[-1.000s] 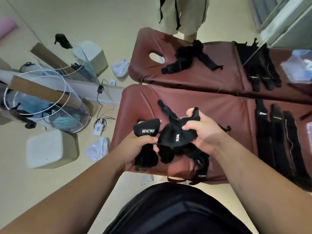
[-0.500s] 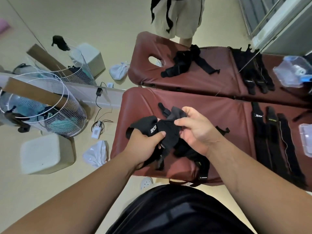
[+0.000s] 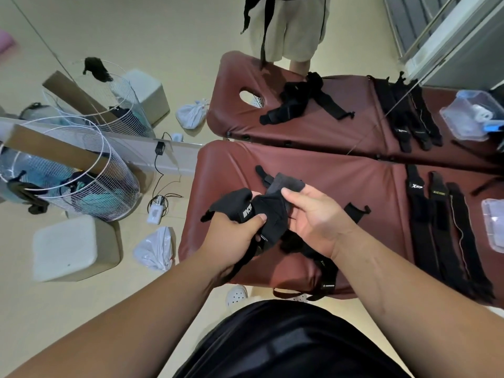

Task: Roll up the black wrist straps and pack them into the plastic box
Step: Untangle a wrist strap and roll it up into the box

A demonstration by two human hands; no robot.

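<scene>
Head: left hand (image 3: 235,236), right hand (image 3: 313,218) pinch crumpled strap (image 3: 274,211).

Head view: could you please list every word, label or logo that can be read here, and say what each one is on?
"XTEP": white print on the leftmost flat strap on the near table.
White block logo on the held strap, gripped by the left hand: partly folded, unreadable.
Yellow-green label on the second flat strap: too small to read.
White tag on the hanging strap at the table's front edge: too small.
</scene>
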